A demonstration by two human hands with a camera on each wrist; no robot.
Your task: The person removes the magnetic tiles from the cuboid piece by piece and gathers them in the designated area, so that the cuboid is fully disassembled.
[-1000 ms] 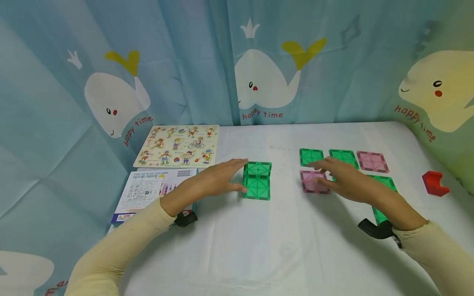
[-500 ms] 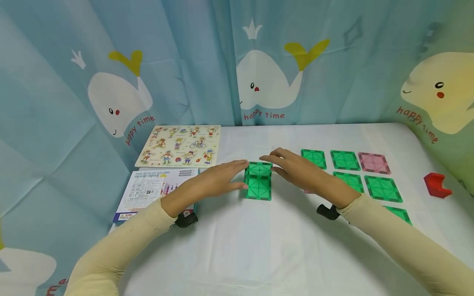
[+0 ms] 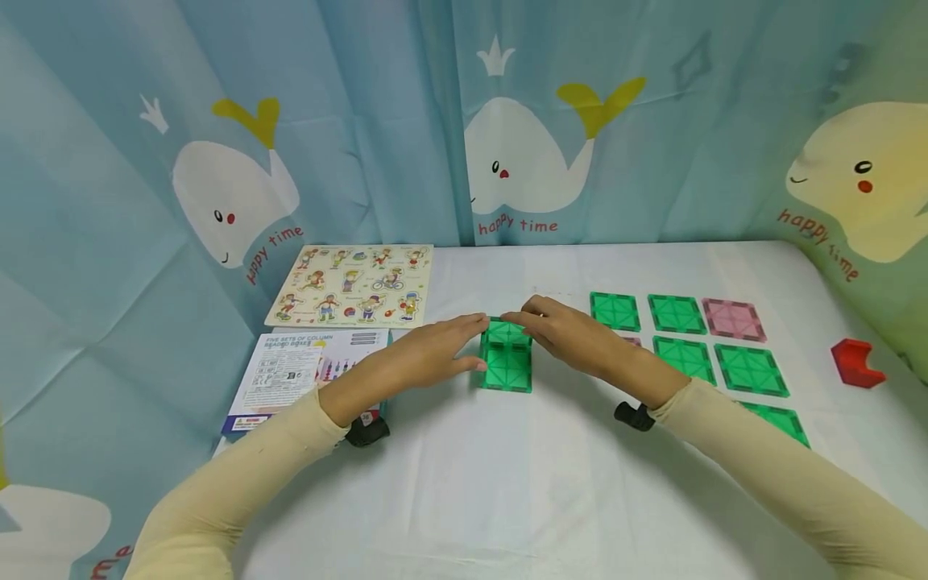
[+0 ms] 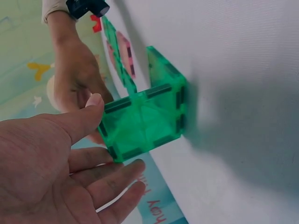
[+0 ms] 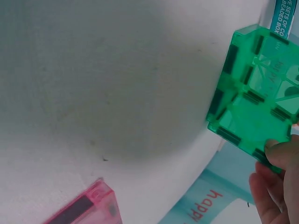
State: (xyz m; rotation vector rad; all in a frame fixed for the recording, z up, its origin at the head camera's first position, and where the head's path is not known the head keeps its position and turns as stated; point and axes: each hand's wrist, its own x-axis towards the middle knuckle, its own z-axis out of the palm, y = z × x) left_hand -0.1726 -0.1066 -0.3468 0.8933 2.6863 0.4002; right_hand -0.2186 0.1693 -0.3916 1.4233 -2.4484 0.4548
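Note:
Several clear green magnetic tiles point(image 3: 506, 370) stand joined as a small structure on the white table, some upright and meeting at corners. My right hand point(image 3: 573, 337) pinches a far edge of this structure; the right wrist view shows the thumb on a green tile point(image 5: 257, 114) and fingers behind it. My left hand point(image 3: 428, 354) is at the structure's left side, its fingers extended and its thumb apart from them. In the left wrist view, that thumb lies at the corner of an upright green tile point(image 4: 140, 123); whether it touches cannot be told.
Rows of flat green tiles point(image 3: 677, 314) and a pink tile point(image 3: 734, 320) lie to the right. Another pink tile point(image 5: 86, 205) is partly hidden by my right arm. A red block point(image 3: 857, 362), a picture board point(image 3: 351, 286) and a beaded-box carton point(image 3: 290, 379) lie around.
My right hand has moved left from over the pink tile to the green structure and now pinches its far edge. My left hand has stayed beside the structure.

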